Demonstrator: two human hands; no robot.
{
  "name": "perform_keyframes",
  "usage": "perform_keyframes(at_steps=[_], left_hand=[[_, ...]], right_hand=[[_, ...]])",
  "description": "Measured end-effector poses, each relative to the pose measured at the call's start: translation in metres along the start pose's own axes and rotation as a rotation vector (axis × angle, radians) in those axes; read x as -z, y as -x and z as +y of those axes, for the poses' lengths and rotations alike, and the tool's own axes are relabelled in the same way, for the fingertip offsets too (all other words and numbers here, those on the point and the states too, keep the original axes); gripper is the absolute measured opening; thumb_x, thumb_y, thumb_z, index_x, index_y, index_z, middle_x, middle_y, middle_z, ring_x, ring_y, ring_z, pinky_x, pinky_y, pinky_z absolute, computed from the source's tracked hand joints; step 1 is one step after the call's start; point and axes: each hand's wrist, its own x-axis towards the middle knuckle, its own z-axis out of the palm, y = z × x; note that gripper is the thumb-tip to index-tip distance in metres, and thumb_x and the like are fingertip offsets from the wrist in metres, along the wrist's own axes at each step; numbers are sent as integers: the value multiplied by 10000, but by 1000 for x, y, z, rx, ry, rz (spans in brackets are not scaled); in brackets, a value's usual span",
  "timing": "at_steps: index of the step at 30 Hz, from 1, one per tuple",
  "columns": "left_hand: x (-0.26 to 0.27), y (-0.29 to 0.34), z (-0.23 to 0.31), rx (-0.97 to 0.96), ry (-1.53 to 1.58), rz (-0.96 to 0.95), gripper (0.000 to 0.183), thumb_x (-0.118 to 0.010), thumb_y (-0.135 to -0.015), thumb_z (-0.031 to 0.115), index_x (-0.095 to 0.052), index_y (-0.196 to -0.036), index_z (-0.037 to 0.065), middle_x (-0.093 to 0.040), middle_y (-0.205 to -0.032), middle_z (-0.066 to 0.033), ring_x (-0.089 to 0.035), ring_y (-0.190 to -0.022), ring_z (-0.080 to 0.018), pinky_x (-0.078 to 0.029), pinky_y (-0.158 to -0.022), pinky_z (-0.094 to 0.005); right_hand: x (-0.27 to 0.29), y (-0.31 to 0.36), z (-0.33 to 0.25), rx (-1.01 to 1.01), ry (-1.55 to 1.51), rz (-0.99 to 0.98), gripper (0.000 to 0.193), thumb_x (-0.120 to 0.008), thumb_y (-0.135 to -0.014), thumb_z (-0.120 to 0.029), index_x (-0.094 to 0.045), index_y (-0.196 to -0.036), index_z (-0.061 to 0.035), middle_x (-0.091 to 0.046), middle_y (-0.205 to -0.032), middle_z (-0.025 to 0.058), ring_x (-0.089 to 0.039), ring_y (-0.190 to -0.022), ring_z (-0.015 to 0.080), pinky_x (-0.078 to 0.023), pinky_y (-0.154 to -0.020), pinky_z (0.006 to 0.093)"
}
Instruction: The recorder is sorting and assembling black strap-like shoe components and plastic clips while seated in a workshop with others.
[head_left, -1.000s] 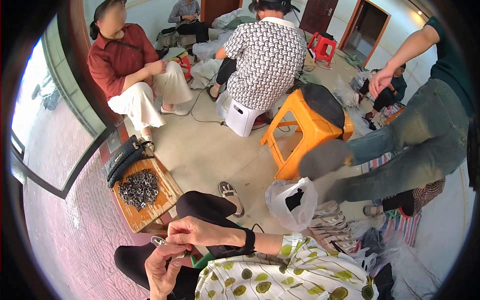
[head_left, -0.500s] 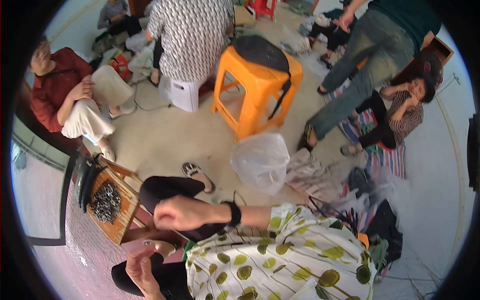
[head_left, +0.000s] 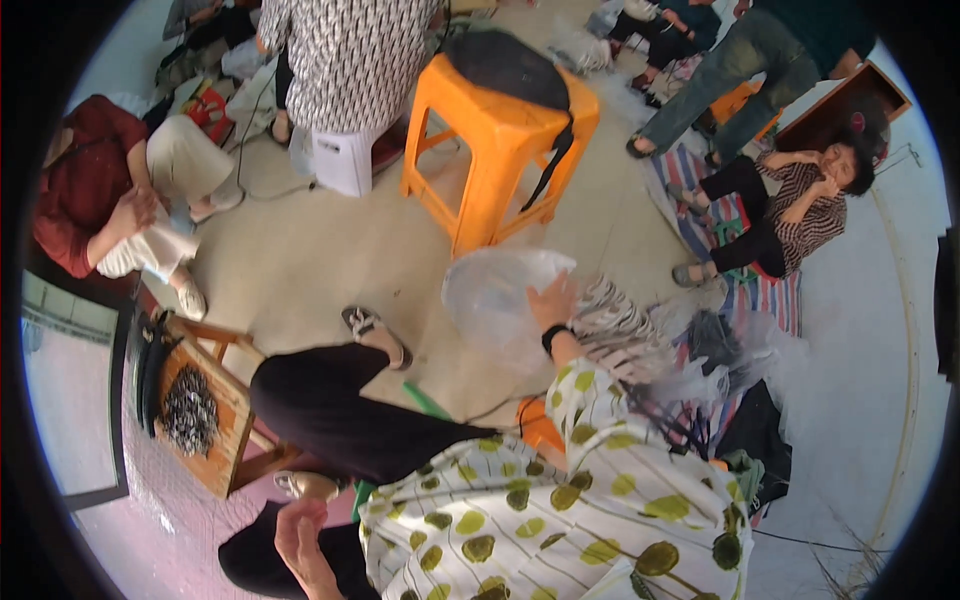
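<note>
My right hand [head_left: 552, 300], a black band at its wrist, reaches forward to the near right side of a clear plastic bag [head_left: 490, 285] on the floor. Its fingers are spread over the bag's edge, and no grip shows. At the lower left, my left hand [head_left: 303, 545] is raised above my dark trouser leg with its fingers bent and pressed together. Whatever those fingers may hold is too small to make out. Pale, striped-looking strips of material [head_left: 620, 325] lie right beside the bag.
An orange stool [head_left: 505, 130] carrying a black bag [head_left: 508, 68] stands beyond the plastic bag. To the left, a wooden stool [head_left: 235, 425] bears a heap of small black-and-silver pieces [head_left: 190, 410]. Several people sit or stand around. Dark cloth [head_left: 760, 440] lies at right.
My right hand has swung from above my knee, near the left hand, out to the plastic bag, and its fingers have spread. A small shiny piece at my left fingertips no longer shows.
</note>
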Motion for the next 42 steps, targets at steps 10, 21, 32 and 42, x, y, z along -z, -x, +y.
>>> perform_keyframes(at_steps=[10,21,32,42], left_hand=[[-12,-11,-6,81,142,-31,225,-571,-906,135,-566,-1072,-17,-647,-969,-106,-644,-872,-171,-526,-780,-264],[-10,3,-10,69,114,-40,231,-543,-932,111,-597,-1098,-40,-633,-1028,-129,-624,-946,-220,-503,-854,-328],[-19,7,8,60,152,-86,213,-534,-936,99,-585,-1087,-42,-600,-1034,-108,-604,-976,-222,-497,-888,-338],[-11,11,-5,66,182,-83,227,-545,-935,123,-586,-1090,-37,-617,-1026,-116,-611,-962,-219,-497,-875,-325]], right_hand=[[-33,27,6,-349,-1163,-363,145,-556,-853,-110,-533,-971,-29,-577,-771,85,-482,-503,142,-366,-400,279],[91,58,-106,-49,-1329,-707,157,-565,-925,-205,-545,-921,-49,-452,-610,3,-319,-437,59,-242,-401,205],[90,95,-127,252,-847,-1131,299,-602,-899,-289,-565,-942,4,-498,-769,-20,-516,-659,45,-342,-484,192],[79,99,-149,388,-840,-988,317,-559,-889,-219,-604,-1065,40,-603,-765,58,-521,-593,98,-420,-527,226]])
